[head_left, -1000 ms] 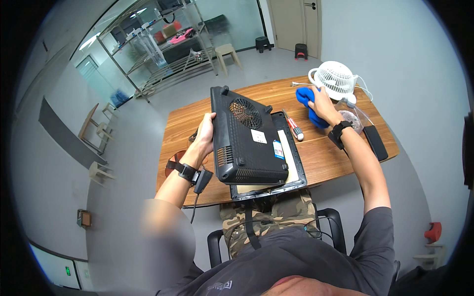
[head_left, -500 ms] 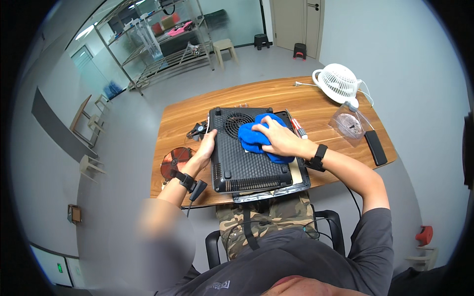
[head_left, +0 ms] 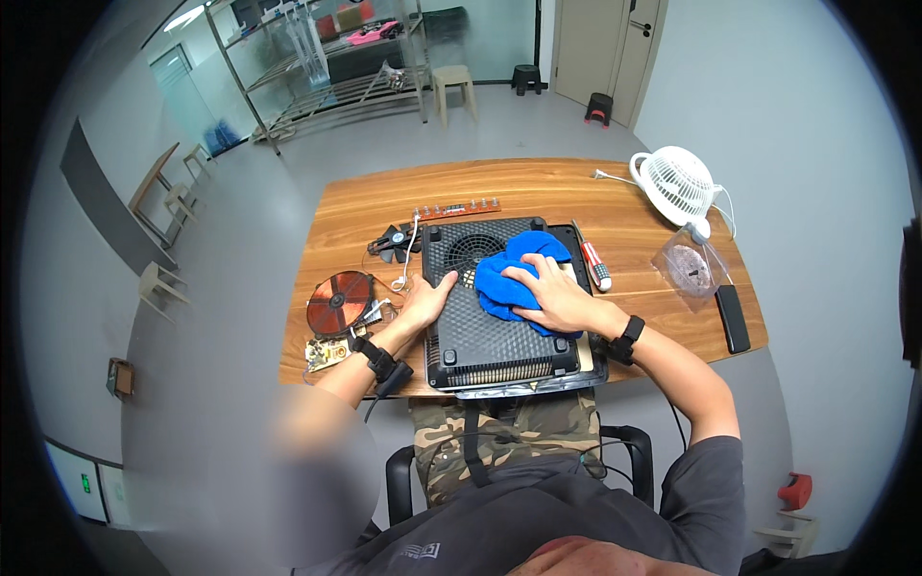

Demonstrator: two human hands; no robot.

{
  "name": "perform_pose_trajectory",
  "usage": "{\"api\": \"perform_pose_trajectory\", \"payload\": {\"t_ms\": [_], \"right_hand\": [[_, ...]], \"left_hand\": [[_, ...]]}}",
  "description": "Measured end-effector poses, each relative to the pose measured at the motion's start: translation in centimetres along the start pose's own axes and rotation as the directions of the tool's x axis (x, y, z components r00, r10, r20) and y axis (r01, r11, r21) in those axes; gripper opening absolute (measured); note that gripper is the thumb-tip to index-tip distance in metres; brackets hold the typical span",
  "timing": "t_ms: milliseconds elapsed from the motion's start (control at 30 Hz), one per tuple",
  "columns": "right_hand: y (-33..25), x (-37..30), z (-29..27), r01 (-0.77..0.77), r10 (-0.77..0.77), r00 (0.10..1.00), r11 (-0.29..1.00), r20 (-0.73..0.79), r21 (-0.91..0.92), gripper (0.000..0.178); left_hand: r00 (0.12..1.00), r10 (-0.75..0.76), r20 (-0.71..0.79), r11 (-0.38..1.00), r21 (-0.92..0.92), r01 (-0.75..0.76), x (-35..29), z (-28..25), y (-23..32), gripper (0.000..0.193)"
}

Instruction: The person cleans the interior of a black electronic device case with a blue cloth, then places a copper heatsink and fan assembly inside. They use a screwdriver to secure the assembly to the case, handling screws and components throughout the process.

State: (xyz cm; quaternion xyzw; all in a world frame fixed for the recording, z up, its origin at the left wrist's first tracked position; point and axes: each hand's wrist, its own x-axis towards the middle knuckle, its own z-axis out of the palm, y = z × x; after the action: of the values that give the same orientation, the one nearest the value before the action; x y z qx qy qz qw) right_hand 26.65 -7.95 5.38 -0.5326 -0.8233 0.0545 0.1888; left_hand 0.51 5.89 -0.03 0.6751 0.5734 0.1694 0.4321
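A black vented appliance housing (head_left: 499, 336) lies flat, underside up, on the wooden table (head_left: 538, 192) in front of me. My right hand (head_left: 549, 293) presses a blue cloth (head_left: 507, 274) onto its grille, fingers spread over the cloth. Against the housing's left edge rests my left hand (head_left: 425, 298), its fingers on the rim, steadying it. Both wrists wear dark bands.
Left of the housing lie a copper coil disc (head_left: 338, 302), a small circuit board (head_left: 327, 353), a black fan part (head_left: 392, 242) and white wires. A red-handled screwdriver (head_left: 593, 261), a clear bag (head_left: 684, 267), a black phone (head_left: 732, 318) and a white desk fan (head_left: 677, 184) are at the right.
The housing, tilted up on edge a second ago, now lies flat. My right hand brought the blue cloth from the right side of the table onto the housing's grille.
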Motion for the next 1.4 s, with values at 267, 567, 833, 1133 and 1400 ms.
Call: {"api": "perform_pose_trajectory", "payload": {"t_ms": [267, 567, 833, 1133, 1400], "right_hand": [[0.2, 0.0, 0.7, 0.017, -0.017, 1.000, 1.000, -0.011, 0.010, 0.067], [-3.0, -1.6, -1.2, 0.173, -0.211, 0.961, 0.963, 0.177, 0.208, 0.071], [-1.6, -1.2, -2.0, 0.129, -0.132, 0.978, 0.991, 0.160, 0.025, 0.076], [5.9, 5.6, -1.6, -0.070, 0.084, 0.991, 0.988, 0.101, -0.138, 0.063], [6.3, 12.3, -0.1, -0.274, 0.272, 0.960, 0.962, -0.070, -0.021, 0.058]], "left_hand": [[0.989, 0.131, -0.073, 0.989, -0.057, -0.135, -0.2, 0.9, -0.5, 0.099], [0.995, 0.028, -0.093, 1.000, 0.007, -0.027, 0.3, 1.2, -0.6, 0.093], [0.989, 0.129, -0.068, 0.992, 0.014, -0.128, 1.7, 1.4, -2.8, 0.098], [0.996, 0.082, -0.030, 0.996, 0.021, -0.082, 1.1, 1.1, -1.9, 0.099], [1.000, -0.009, 0.004, 0.994, 0.113, 0.009, -0.4, 0.1, 0.2, 0.098]]}}
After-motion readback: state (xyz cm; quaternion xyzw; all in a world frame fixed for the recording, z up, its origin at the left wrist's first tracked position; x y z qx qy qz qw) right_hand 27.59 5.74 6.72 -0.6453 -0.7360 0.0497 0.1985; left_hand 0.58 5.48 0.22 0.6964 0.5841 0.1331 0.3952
